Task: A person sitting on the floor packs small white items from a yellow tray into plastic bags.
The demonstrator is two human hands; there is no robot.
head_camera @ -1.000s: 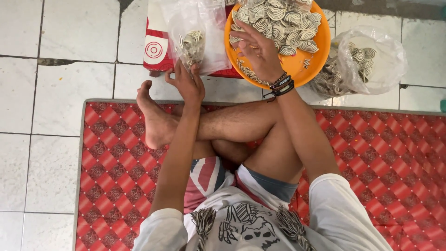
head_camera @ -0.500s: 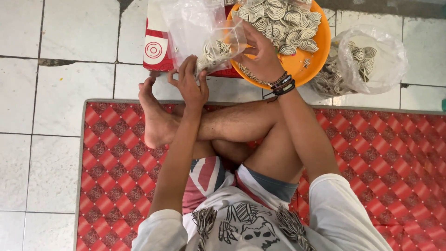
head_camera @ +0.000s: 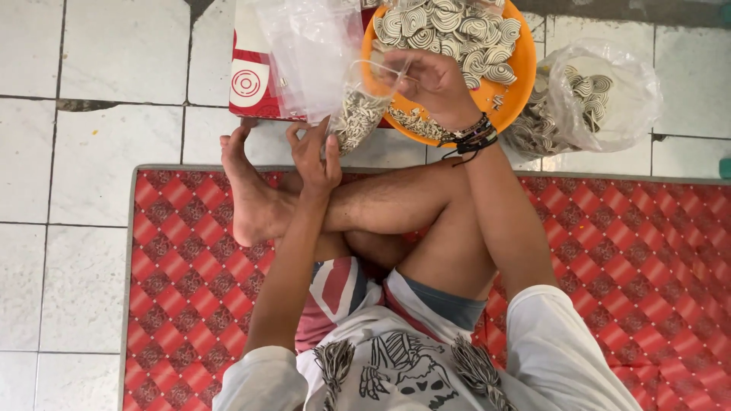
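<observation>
I sit cross-legged on a red patterned mat (head_camera: 632, 259). My left hand (head_camera: 314, 156) grips the lower part of a small clear plastic bag (head_camera: 358, 114) partly filled with pale spiral snack pieces. My right hand (head_camera: 426, 76), with dark bracelets on the wrist, holds the bag's open top edge over an orange round tray (head_camera: 518, 68). The tray carries a heap of the same spiral pieces (head_camera: 449, 27). The bag tilts from my left hand up toward the tray.
A red and white box (head_camera: 251, 84) with loose clear bags on top stands left of the tray. A large clear bag of spiral pieces (head_camera: 590, 103) lies on the white tiled floor (head_camera: 91, 114) to the right. My bare foot (head_camera: 247, 194) rests at the mat's edge.
My left hand has brought the small bag from the box toward the tray. My right hand left the heap of pieces and took hold of the bag's top.
</observation>
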